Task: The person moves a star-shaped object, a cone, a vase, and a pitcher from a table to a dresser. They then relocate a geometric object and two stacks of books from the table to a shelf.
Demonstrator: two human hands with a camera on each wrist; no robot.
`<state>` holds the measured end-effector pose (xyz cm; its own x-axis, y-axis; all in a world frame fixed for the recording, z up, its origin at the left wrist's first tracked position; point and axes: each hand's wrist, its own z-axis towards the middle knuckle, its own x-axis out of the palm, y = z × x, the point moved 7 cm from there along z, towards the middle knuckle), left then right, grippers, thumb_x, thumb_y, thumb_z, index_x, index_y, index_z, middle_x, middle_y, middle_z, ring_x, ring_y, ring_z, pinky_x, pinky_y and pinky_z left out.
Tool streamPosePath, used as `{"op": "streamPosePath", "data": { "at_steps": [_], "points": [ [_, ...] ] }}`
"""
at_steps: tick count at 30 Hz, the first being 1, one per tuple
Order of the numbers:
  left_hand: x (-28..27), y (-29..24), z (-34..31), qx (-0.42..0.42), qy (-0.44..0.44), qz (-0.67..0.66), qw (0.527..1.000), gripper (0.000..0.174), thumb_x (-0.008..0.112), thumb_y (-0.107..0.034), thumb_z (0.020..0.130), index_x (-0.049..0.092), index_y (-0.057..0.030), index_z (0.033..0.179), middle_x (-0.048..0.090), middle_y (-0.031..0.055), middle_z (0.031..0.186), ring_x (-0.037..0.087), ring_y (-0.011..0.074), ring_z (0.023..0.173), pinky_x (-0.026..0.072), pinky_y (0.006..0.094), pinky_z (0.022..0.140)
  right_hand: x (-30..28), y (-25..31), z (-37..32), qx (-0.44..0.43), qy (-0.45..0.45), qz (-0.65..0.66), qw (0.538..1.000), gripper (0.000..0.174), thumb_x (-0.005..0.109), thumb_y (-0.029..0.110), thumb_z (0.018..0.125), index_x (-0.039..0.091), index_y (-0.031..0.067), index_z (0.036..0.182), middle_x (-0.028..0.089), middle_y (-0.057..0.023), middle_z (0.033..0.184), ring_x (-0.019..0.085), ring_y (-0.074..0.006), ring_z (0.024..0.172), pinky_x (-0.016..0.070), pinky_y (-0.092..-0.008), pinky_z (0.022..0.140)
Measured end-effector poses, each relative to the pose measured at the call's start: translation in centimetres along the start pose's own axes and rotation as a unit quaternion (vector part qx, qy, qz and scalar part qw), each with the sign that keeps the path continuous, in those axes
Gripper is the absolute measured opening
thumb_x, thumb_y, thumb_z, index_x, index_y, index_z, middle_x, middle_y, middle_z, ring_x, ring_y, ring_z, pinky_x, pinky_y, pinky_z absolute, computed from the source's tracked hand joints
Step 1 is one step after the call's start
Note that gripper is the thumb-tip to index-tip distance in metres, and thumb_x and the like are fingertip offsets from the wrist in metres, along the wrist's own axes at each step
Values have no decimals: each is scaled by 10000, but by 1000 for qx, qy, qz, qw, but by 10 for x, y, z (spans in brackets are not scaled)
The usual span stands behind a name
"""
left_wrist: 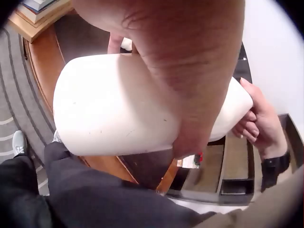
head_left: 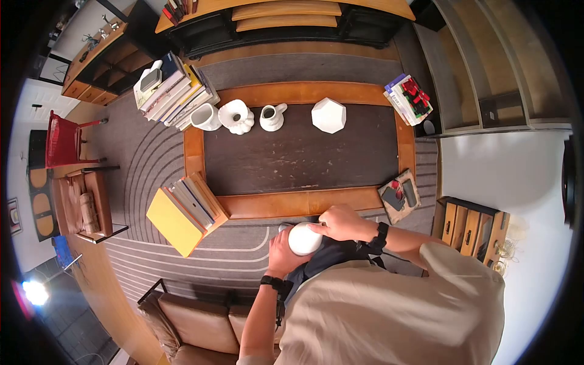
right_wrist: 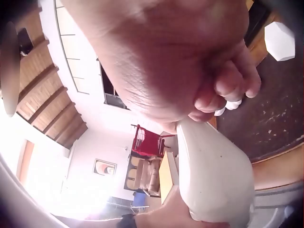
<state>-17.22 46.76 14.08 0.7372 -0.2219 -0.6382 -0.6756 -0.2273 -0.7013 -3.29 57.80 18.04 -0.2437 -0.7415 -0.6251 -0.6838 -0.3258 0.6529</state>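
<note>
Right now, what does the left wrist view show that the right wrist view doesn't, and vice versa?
Left wrist only: dark trousers and open shelving.

Right wrist only: red chair, framed wall picture, wooden ceiling beams and white faceted ornament.

Both: the white piece, held by both hands, left hand and right hand, plus part of the dark tabletop.

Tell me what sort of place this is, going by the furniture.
Most likely a living room, though it could be a staged one: a brown leather sofa and a low table stand with a line-patterned grey rug.
</note>
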Motion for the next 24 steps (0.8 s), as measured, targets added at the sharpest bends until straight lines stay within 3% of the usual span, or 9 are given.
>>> {"op": "streamPosePath", "data": {
  "at_steps": [7, 11, 13, 16, 19, 23, 24],
  "points": [
    [-3, 24, -9, -80, -18, 6, 997, 869, 857, -391, 501, 489, -66, 1218, 608, 125, 1101, 577, 319, 1040, 430, 456, 886, 11, 5, 44, -32, 59, 13, 998, 598, 530, 531, 878, 640, 4, 617, 592, -207, 594, 598, -392, 570, 457, -475, 540],
    [-13, 43, -16, -146, -17, -21, 989, 875, 860, -387, 493, 488, -61, 1215, 598, 134, 1115, 571, 327, 1046, 433, 459, 888, 2, 3, 88, -89, 13, 25, 996, 588, 512, 542, 892, 583, 24, 625, 586, -189, 581, 598, -388, 567, 471, -468, 553],
    [-18, 49, -21, -173, -23, -36, 984, 877, 861, -384, 491, 487, -55, 1214, 593, 141, 1120, 569, 333, 1048, 433, 461, 890, -1, -28, 122, -49, -80, 46, 995, 463, 544, 468, 894, 588, 25, 768, 616, -191, 656, 613, -379, 600, 481, -465, 559],
    [-22, 60, -35, -220, -43, -61, 973, 876, 859, -379, 492, 484, -45, 1210, 589, 157, 1117, 566, 342, 1052, 437, 465, 891, 20, -110, 188, 2, -127, -2, 992, 327, 574, 303, 866, 523, 37, 1050, 653, -196, 811, 639, -380, 723, 500, -485, 630],
    [-27, 62, -49, -247, -57, -50, 966, 873, 858, -374, 492, 483, -40, 1207, 582, 170, 1129, 558, 352, 1067, 438, 472, 901, 12, -173, 249, 162, -102, -23, 981, 480, 560, 206, 833, 427, 63, 1272, 654, -199, 874, 638, -389, 823, 506, -495, 741],
    [-31, 59, -68, -293, -78, -70, 950, 852, 860, -359, 484, 497, -20, 1177, 602, 178, 1084, 581, 375, 1018, 479, 462, 858, -22, -205, 332, 149, -167, -55, 973, 641, 578, 206, 824, 321, 113, 1404, 561, -230, 1197, 564, -379, 1064, 477, -482, 867],
    [-31, 60, -75, -304, -94, -67, 946, 849, 861, -356, 483, 500, -19, 1174, 607, 178, 1074, 589, 372, 1005, 487, 455, 848, -31, -202, 343, 162, -153, -70, 972, 642, 573, 193, 824, 320, 126, 1411, 471, -221, 1299, 498, -379, 1152, 454, -484, 912]
  ]
}}
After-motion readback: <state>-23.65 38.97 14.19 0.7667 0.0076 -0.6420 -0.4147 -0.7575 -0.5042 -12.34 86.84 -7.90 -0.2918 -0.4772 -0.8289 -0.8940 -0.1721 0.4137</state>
